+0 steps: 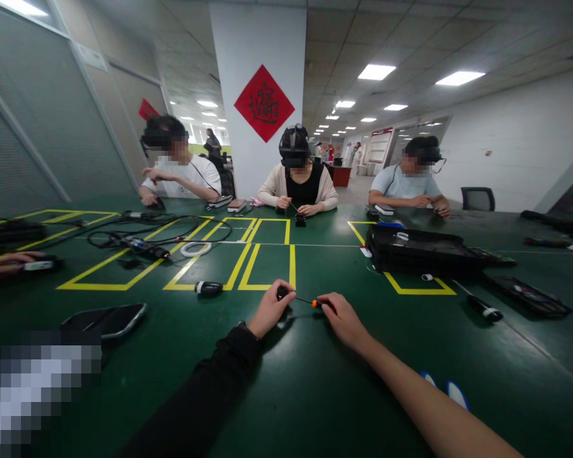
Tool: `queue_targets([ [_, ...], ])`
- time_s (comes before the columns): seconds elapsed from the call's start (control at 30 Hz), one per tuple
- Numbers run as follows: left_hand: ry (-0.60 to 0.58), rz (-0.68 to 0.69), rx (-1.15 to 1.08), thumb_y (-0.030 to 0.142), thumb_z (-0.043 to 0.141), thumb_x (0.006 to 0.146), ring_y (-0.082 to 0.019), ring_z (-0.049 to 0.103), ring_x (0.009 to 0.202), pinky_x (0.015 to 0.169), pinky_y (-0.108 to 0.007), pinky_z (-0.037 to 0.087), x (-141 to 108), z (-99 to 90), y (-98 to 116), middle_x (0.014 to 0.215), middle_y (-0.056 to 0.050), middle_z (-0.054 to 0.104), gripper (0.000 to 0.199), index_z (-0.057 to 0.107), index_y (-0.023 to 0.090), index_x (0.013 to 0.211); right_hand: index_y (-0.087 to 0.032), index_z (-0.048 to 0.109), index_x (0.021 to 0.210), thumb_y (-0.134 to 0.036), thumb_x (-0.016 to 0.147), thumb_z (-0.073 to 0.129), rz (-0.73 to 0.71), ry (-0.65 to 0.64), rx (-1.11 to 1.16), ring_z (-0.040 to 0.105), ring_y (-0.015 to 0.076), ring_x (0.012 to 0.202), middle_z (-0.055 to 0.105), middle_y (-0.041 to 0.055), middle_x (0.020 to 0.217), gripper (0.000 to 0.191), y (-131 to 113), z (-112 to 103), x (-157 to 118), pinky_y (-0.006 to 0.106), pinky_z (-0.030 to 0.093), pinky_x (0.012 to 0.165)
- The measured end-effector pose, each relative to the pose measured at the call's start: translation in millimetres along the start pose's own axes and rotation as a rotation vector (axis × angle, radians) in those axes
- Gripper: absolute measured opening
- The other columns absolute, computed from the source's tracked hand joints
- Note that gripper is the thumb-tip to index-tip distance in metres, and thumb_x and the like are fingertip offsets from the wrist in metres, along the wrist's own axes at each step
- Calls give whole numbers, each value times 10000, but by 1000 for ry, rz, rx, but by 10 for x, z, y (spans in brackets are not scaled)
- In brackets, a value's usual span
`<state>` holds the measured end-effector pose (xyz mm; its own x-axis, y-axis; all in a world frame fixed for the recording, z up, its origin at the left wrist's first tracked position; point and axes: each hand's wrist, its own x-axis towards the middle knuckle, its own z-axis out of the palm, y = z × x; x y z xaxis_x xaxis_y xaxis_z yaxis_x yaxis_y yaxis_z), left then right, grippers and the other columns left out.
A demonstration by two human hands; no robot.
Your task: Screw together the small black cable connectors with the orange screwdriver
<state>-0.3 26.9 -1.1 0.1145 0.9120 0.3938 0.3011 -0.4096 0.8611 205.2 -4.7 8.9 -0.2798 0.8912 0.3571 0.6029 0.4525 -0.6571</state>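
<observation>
Green tabletop (325, 407) bears a black case (415, 248). Left of the case, the left hand (268, 310) pinches a small black piece (282, 292) between its fingers; closer to the case, the right hand (342, 319) pinches an orange-collared tool (314, 304), its thin shaft pointing toward the piece.

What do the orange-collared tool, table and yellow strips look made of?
Tool: collar probably plastic, bright even orange; shaft perhaps metal, thin and straight. Table: smooth, semi-gloss coating, showing soft reflections; core unclear. Yellow strips: likely matte tape, flat and crisp-edged.
</observation>
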Motion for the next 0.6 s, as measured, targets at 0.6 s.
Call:
queue_targets([
  [0.6,8,-29,-13,320,520,759,-121,500,710,688,-237,385,-9,-2,40,758,8,546,150,521,176,799,-187,600,899,-224,850,384,-5,-14,-17,509,162,883,566,52,919,224,-11,-15,3,310,392,812],
])
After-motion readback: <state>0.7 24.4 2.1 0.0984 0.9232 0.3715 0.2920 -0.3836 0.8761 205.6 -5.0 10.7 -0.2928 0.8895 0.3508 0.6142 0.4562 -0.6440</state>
